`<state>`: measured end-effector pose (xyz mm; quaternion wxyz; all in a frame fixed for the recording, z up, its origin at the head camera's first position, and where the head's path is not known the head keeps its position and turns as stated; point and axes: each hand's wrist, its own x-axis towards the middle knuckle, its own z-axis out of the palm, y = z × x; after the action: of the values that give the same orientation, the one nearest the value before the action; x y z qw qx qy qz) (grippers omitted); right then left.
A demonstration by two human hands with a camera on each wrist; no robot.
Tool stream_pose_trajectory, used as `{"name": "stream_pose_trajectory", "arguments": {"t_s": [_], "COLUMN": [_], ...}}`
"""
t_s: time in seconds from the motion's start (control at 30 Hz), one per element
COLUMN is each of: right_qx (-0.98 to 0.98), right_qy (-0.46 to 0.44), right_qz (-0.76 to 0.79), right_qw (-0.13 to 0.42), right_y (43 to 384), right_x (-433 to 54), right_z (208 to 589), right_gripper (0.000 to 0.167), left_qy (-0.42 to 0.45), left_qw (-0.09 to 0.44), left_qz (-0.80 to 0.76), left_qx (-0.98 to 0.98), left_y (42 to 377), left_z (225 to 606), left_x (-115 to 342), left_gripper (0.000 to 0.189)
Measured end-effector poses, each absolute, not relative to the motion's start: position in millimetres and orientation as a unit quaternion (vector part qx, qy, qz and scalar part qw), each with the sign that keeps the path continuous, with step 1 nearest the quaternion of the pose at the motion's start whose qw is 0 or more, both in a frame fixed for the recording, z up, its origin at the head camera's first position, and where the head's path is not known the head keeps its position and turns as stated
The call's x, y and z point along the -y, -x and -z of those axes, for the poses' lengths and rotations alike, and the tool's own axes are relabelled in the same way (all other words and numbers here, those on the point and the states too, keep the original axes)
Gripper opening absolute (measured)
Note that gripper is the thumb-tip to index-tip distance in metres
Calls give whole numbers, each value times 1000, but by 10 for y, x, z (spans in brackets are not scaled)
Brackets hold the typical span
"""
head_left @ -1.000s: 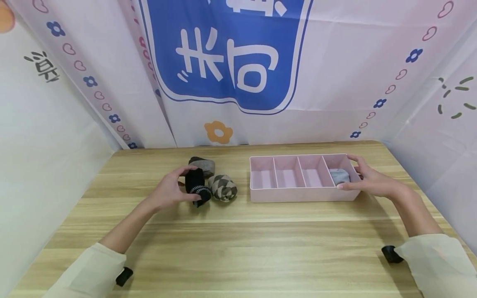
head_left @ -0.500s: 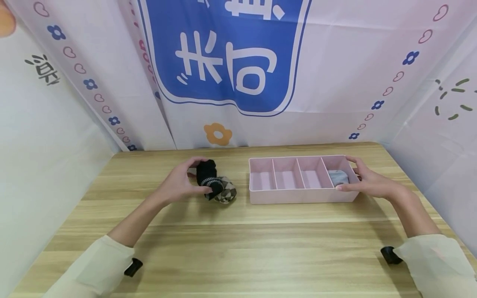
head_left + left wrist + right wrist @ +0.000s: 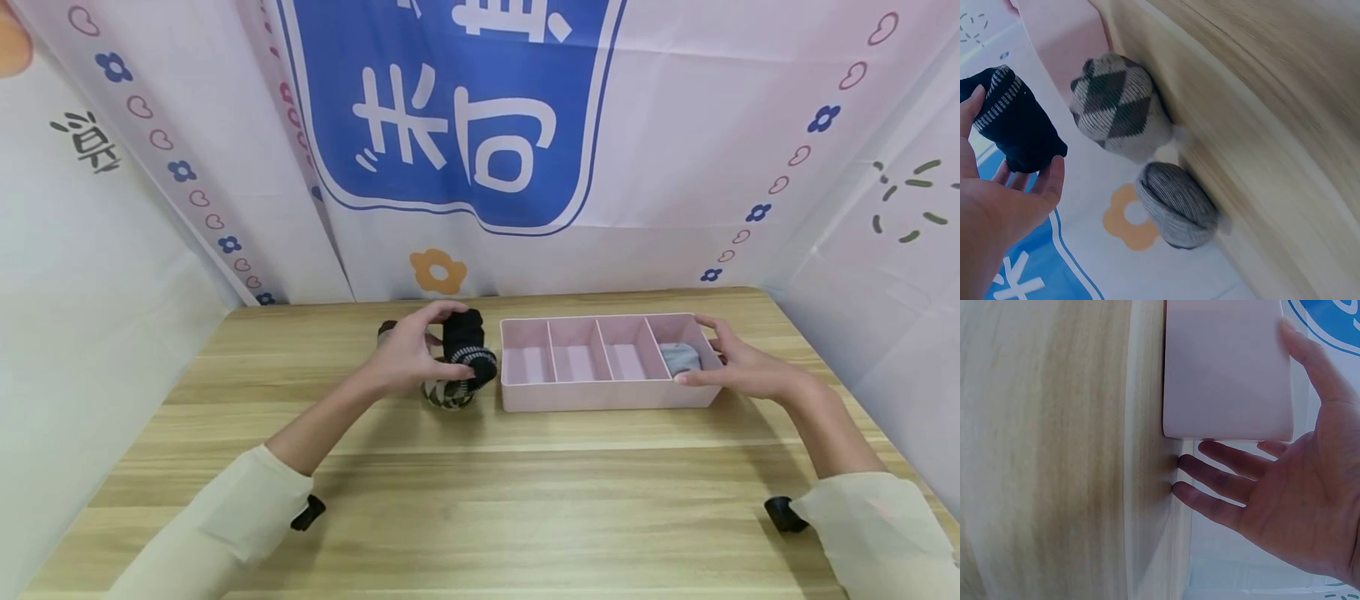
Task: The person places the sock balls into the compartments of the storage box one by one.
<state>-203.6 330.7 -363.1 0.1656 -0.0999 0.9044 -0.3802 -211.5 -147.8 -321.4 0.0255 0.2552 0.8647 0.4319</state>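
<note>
Patterned backdrop [image 3: 675, 125] behind, blue panel's lettering cut off at the top edge. Wooden desk [image 3: 480, 500], near edge out of frame. Pink box [image 3: 600, 396] on it, four compartments in a row. Right hand [image 3: 750, 362]: wide-spanned grip across the box's right end, thumb at front corner, some fingers hidden behind in head view. Left hand [image 3: 408, 354]: grip curled partway round black sock [image 3: 463, 333], thumb against fingers, sock held up just left of the box. Checked sock [image 3: 1116, 103] on desk, mostly covered in head view; grey sock [image 3: 1175, 203] beside it, nearly hidden there. Blue-grey sock [image 3: 680, 358] in the rightmost compartment, base hidden.
</note>
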Motion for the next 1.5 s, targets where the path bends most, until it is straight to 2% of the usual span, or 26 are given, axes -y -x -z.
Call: {"name": "stream_pose_trajectory", "arguments": {"t_s": [0.9, 1.2, 1.5], "right_qx": [-903, -904, -903], "right_qy": [100, 99, 98], "right_qz": [383, 380, 384], "right_qw": [166, 168, 168], "right_y": [2045, 2056, 2051], "right_x": [-3320, -3331, -3327], "right_z": [3637, 3648, 3643], "right_gripper": [112, 112, 112], "left_qy": [-281, -285, -304], "left_qw": [30, 68, 51], "left_qz": [-443, -469, -437], "left_qx": [-851, -833, -845], "left_y": [2307, 2377, 2429], "left_z": [3276, 3297, 3306], "left_x": [784, 516, 229], "left_gripper": [80, 79, 79]}}
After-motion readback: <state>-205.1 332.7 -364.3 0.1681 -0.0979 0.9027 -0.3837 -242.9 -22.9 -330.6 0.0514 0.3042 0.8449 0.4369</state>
